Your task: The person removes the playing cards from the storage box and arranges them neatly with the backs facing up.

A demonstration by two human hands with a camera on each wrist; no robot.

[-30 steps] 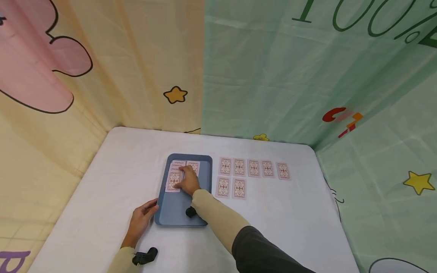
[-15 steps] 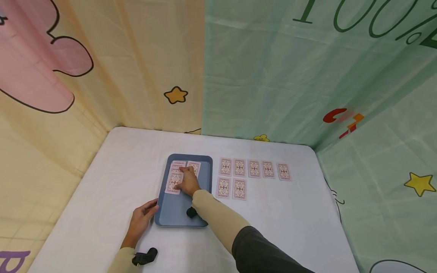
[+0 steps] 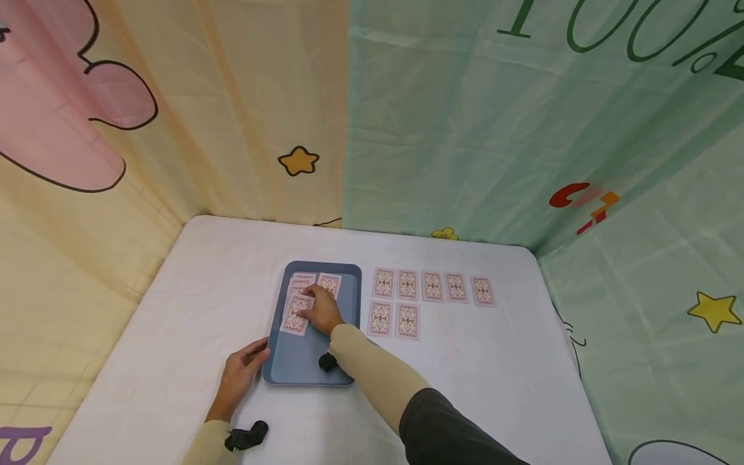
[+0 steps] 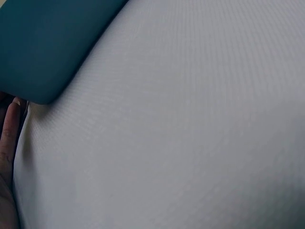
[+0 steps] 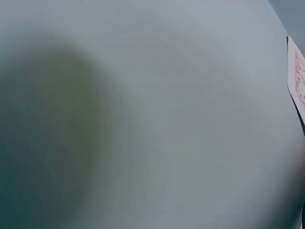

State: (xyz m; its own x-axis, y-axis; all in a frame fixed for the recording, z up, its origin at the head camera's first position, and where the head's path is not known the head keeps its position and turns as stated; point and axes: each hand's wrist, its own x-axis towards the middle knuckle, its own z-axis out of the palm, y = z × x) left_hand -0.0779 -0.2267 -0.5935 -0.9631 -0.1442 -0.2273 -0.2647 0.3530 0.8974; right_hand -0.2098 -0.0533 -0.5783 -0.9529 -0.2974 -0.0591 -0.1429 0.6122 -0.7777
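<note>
In the head view, my right hand [image 3: 321,307] reaches over the blue-grey tray [image 3: 308,368] and holds a playing card [image 3: 295,320] between thumb and fingers. This card, patterned back up, is slightly slanted and overlaps other cards [image 3: 303,278] in the tray's left column. Another card [image 3: 329,282] lies beside that column, partly covered by my hand. At the tray's left side, my left hand [image 3: 239,371] touches the edge with fairly straight fingers. The left wrist view shows a finger [image 4: 8,138] at the corner of the tray [image 4: 47,47]. A card [image 5: 298,76] edge appears in the right wrist view.
Right of the tray, several face-down cards [image 3: 432,287] form a row on the white tablecloth [image 3: 494,374]. Two more cards [image 3: 380,318] lie in a nearer row. Printed curtains [image 3: 442,129] stand behind the table. Black wrist devices [image 3: 247,437] sit on both wrists.
The card in my right hand has slid a little toward me along the left column and turned slightly aslant. My left hand and the tray stay put.
</note>
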